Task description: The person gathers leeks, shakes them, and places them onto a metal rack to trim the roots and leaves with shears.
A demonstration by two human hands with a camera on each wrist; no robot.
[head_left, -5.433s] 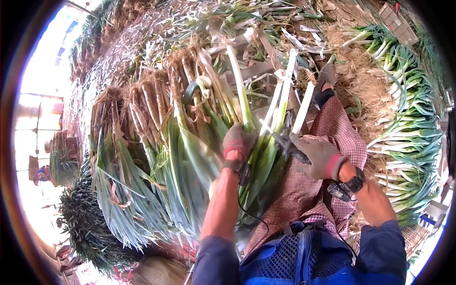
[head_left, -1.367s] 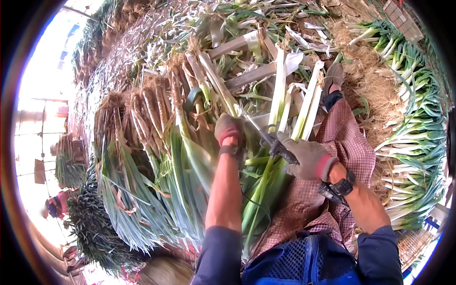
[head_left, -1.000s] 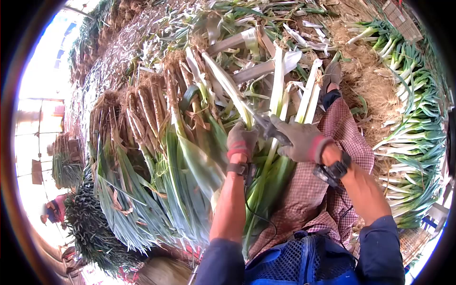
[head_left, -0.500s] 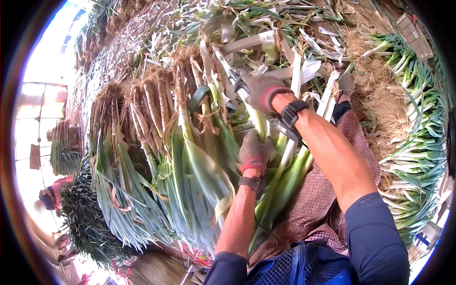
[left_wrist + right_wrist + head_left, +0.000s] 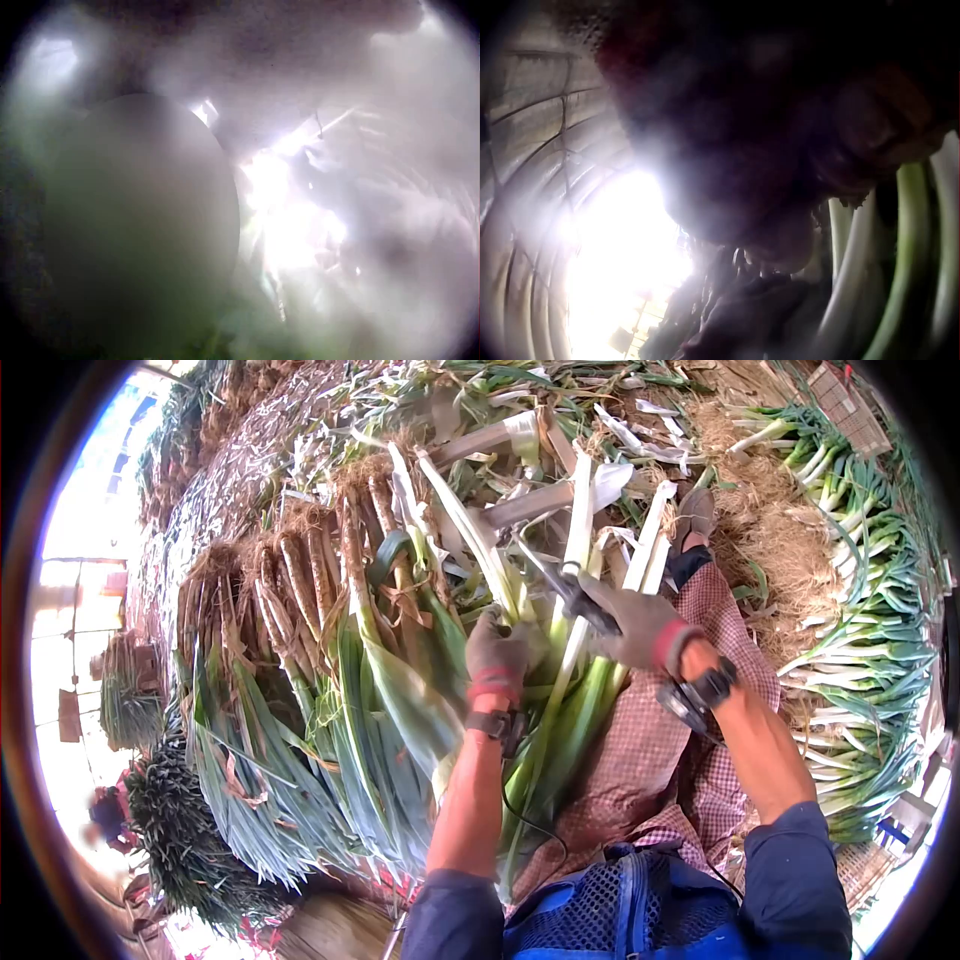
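Observation:
The gloved left hand (image 5: 498,647) grips a leek (image 5: 468,520) low on its stem, with the pale root end slanting up and left. In the gloved right hand (image 5: 640,628) is a dark air gun (image 5: 583,603) with a thin metal nozzle, held just right of that leek and pointing up-left. Stripped white leeks (image 5: 648,545) lean beside the right hand over the lap. Leek stalks (image 5: 907,240) also show under the dark right hand in the right wrist view. The left wrist view is blurred, a pale rounded shape (image 5: 142,225) covering much of it.
Unpeeled leeks with brown roots (image 5: 290,590) are heaped left of the hands. A wooden frame (image 5: 530,503) stands ahead amid peeled leaf scraps (image 5: 400,420). Cleaned leeks (image 5: 860,650) lie in a long row at right. A checkered cloth (image 5: 640,760) covers the legs.
The right hand went up along the leek toward its root end with the air gun half a second ago, then came back down and right. The left hand shifted slightly left, still gripping the leek.

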